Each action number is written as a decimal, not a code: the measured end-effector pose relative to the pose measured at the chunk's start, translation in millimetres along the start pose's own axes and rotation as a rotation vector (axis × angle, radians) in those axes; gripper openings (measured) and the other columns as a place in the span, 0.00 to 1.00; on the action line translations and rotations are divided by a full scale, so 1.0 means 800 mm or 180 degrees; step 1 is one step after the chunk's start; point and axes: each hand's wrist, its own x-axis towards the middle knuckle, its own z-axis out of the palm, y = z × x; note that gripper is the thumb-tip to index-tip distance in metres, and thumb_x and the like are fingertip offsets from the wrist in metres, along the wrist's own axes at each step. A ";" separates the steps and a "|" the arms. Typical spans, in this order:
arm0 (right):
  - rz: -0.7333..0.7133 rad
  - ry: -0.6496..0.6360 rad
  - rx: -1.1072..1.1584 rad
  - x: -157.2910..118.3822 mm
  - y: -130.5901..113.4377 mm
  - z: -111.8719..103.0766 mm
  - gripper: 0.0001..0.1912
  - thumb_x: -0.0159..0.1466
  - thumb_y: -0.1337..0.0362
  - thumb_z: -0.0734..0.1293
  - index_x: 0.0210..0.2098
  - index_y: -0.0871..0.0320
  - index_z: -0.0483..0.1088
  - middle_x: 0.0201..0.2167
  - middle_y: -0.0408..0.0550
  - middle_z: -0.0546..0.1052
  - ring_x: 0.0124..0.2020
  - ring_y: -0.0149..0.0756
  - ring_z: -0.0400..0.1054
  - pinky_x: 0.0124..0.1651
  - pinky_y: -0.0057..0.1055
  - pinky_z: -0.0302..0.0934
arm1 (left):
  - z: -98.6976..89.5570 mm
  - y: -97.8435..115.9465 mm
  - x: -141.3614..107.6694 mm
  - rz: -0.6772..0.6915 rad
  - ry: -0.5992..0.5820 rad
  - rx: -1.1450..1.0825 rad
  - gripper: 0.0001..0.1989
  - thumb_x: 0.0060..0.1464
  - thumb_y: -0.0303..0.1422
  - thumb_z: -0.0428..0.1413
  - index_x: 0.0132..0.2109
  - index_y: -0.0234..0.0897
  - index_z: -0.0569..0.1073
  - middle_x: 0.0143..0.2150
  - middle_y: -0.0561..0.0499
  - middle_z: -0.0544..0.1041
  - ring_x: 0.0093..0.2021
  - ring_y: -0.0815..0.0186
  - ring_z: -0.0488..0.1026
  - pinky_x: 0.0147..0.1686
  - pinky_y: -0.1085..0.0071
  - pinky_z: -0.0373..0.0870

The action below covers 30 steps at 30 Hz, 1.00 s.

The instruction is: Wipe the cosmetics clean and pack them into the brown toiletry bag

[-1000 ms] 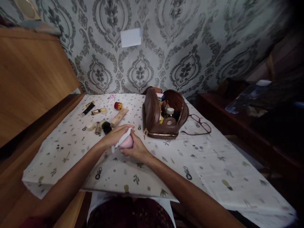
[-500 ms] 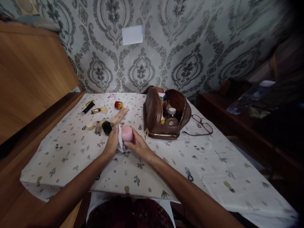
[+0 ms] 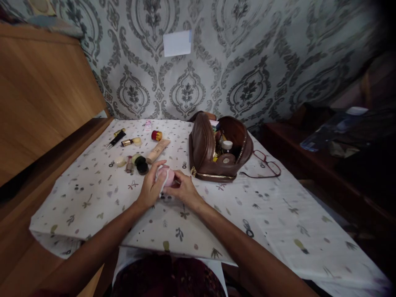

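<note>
A small round pink jar (image 3: 168, 177) is held between my two hands above the table. My left hand (image 3: 150, 189) is closed on a white cloth (image 3: 163, 186), which it presses against the left side and front of the jar. From the right, my right hand (image 3: 187, 191) grips the jar between thumb and fingers. My palms hide part of the jar and most of the cloth. Just beyond my left hand lie a beige squeeze tube (image 3: 158, 151) and a black round container (image 3: 142, 167).
An unzipped brown cosmetic bag (image 3: 202, 144) with several items inside stands right of my hands. Red-framed glasses (image 3: 274, 168) lie beside it. Further left are a red-and-gold jar (image 3: 156, 135), a black tube (image 3: 116, 138) and a cream jar (image 3: 120, 161). A patterned cloth (image 3: 108, 206) covers the table.
My left hand has brought the cloth round over the front of the pink jar, covering more of it. The jar has turned in my grip. The view has shifted slightly.
</note>
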 end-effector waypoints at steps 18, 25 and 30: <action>0.0771 -0.0133 0.1772 -0.003 -0.005 0.020 0.28 0.43 0.62 0.81 0.41 0.59 0.71 0.40 0.45 0.78 0.41 0.34 0.73 0.49 0.31 0.66 | -0.007 0.006 0.009 -0.0095 0.0365 -0.0093 0.16 0.63 0.46 0.48 0.43 0.39 0.71 0.39 0.51 0.75 0.40 0.64 0.71 0.43 0.71 0.68; 0.0928 -0.0169 0.1579 -0.007 -0.013 0.019 0.32 0.37 0.66 0.82 0.41 0.60 0.73 0.33 0.41 0.78 0.34 0.31 0.71 0.41 0.27 0.66 | -0.008 0.000 0.015 -0.0229 0.0454 -0.0377 0.21 0.62 0.49 0.49 0.33 0.36 0.71 0.27 0.54 0.68 0.28 0.69 0.63 0.30 0.74 0.61; 0.0856 -0.0262 0.1907 -0.005 -0.012 0.016 0.34 0.39 0.61 0.83 0.43 0.56 0.70 0.38 0.44 0.79 0.35 0.34 0.74 0.37 0.29 0.70 | -0.007 -0.008 0.019 -0.0730 0.0649 -0.1136 0.22 0.55 0.52 0.56 0.31 0.35 0.72 0.29 0.53 0.71 0.27 0.70 0.65 0.28 0.75 0.62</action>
